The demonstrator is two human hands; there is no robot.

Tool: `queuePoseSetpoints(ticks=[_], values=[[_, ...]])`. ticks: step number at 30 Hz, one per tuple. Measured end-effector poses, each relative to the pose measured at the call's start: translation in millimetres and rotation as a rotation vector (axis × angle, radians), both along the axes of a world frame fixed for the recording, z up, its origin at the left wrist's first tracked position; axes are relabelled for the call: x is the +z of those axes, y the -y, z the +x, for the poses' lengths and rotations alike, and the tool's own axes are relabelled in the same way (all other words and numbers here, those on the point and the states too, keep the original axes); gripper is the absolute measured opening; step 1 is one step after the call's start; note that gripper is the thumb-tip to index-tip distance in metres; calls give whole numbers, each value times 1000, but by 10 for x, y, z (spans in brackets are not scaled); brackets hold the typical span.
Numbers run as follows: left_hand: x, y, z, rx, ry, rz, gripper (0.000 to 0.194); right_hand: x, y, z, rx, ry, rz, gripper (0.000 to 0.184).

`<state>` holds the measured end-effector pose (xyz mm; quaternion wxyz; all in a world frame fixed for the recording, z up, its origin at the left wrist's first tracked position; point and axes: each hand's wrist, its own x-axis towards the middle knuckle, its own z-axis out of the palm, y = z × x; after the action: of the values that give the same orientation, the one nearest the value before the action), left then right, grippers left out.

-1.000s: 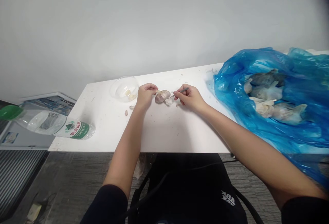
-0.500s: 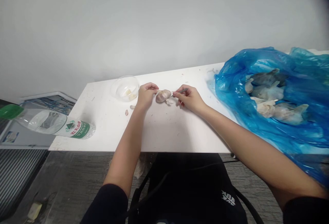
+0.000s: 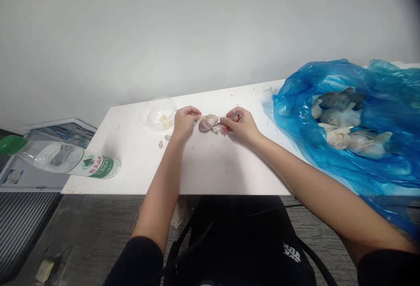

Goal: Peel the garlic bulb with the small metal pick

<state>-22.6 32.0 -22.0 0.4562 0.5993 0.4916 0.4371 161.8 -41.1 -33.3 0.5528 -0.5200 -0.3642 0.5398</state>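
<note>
A garlic bulb with pale purplish skin hangs just over the white table, its stem pinched between the thumb and fingers of my left hand. My right hand is closed round a thin grey metal tool, held like a pen. The tool's tip touches or lies very close to the bulb's right side; its exact kind is too small to tell. Loose papery skin sits beside the bulb, between the hands. Left of my left hand stands a clear plastic bowl with pale garlic pieces inside.
At the right, a blue plastic bag lies open with several garlic bulbs in it. A water bottle with a green cap stands at the left end of the white table. Behind rises a grey wall. Skin scraps dot the tabletop.
The tool's tip has moved slightly left and down against the bulb, and the fingers of my right hand have drawn closer together. My left hand keeps its hold on the stem.
</note>
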Motion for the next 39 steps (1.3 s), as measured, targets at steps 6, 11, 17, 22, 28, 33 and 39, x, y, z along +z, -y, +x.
queuePoseSetpoints(ticks=[6,11,17,22,28,33,39], values=[[-1,-7,-7,-22,6,5,11,-44,-15,-4,-13,64,28,43],[0,-12,-16,-34,4,-16,12,-50,-8,7,-36,300,200,29],[15,1,-10,-18,-10,-13,10,22,19,26,-72,570,343,19],[44,36,24,4,-29,0,9,41,19,41,-84,666,417,16],[28,40,6,55,-85,4,12,6,-20,98,-97,798,482,12],[50,80,5,21,-94,8,10,48,-27,224,-144,829,425,16],[105,171,60,-13,-183,126,9,74,-13,384,-48,966,400,12]])
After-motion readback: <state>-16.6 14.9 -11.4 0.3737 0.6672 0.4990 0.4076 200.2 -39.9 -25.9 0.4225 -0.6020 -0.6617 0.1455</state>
